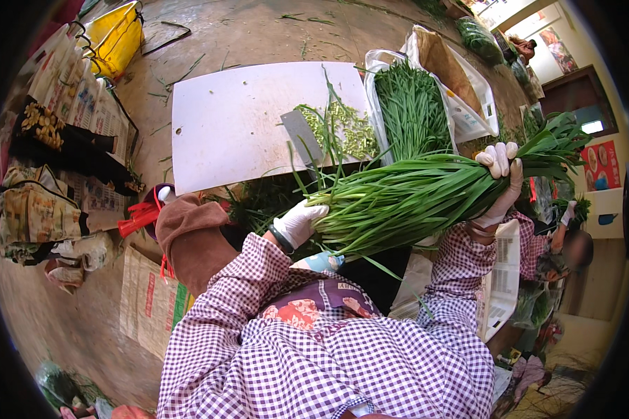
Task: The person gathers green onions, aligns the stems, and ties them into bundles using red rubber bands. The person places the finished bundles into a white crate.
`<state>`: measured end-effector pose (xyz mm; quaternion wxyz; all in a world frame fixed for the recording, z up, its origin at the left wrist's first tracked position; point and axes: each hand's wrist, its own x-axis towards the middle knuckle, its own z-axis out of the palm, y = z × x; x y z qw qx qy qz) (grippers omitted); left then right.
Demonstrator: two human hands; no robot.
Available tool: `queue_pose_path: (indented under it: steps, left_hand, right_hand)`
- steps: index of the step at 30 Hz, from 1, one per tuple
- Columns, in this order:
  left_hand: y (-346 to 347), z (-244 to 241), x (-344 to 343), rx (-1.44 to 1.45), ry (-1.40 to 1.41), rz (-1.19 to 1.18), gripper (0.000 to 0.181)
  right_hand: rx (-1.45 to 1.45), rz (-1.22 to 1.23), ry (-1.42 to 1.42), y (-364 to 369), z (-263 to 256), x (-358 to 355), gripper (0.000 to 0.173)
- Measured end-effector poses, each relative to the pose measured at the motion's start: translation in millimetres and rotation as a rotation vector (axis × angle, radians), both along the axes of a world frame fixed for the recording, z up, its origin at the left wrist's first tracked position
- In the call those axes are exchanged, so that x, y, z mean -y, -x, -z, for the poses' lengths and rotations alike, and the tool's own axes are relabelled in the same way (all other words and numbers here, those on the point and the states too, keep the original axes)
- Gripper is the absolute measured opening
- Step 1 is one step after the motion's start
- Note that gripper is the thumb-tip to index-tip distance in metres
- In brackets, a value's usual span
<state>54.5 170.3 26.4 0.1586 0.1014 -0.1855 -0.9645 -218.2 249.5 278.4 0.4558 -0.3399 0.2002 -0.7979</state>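
Note:
A large bunch of long green leaves, apparently garlic chives (403, 199), lies slantwise across the front of my body. My left hand (299, 222), in a white glove, grips its pale stem ends. Around the leafy part near the other end, my right hand (503, 167), also gloved, is closed with its fingers over the top. Beyond the bunch is a white board (230, 120), where a cleaver blade (301, 137) rests beside a heap of chopped pale stem ends (346, 128). A few loose blades stick up from the bunch, over the cleaver and board.
Right of the board, a white bag (375, 78) holds more of the same greens (411, 112). A yellow container (112, 39) and woven bags (42, 209) stand at the left. Red ties (141, 214) lie by my left knee. At the far right, another person (555, 251) holds greens.

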Motion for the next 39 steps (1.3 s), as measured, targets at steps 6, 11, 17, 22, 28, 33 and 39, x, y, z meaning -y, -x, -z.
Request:
queue_pose_path:
  steps: [6,11,17,22,28,33,39]
  left_hand:
    - [1.9,8.0,-11.0,0.057,-0.112,-0.173,0.056]
    - [-16.1,17.4,-3.7,0.099,0.087,-0.133,0.043]
    - [-58.7,46.5,23.9,0.901,0.735,0.145,0.028]
    - [-23.1,4.3,26.0,0.300,0.545,-0.126,0.057]
    - [-1.7,-1.1,22.7,0.323,0.430,-0.210,0.019]
    - [-24.1,24.0,28.3,0.539,0.531,-0.200,0.018]
    - [-65.3,19.3,35.7,1.021,1.587,0.059,0.043]
  right_hand:
    - [-0.056,0.033,-0.020,-2.7,-1.6,-2.2,0.011]
    - [-0.007,0.005,0.023,2.4,-8.3,-7.9,0.009]
    - [-0.062,0.038,0.116,4.3,-23.7,-21.4,0.012]
    - [-0.078,-0.023,0.088,-8.3,-17.4,-13.2,0.012]
    - [-0.061,-0.029,0.051,-15.0,-15.7,-10.2,0.012]
    - [-0.078,-0.026,0.069,-14.8,-17.6,-14.0,0.014]
    - [-0.094,-0.004,0.097,-14.2,-19.0,-18.1,0.014]
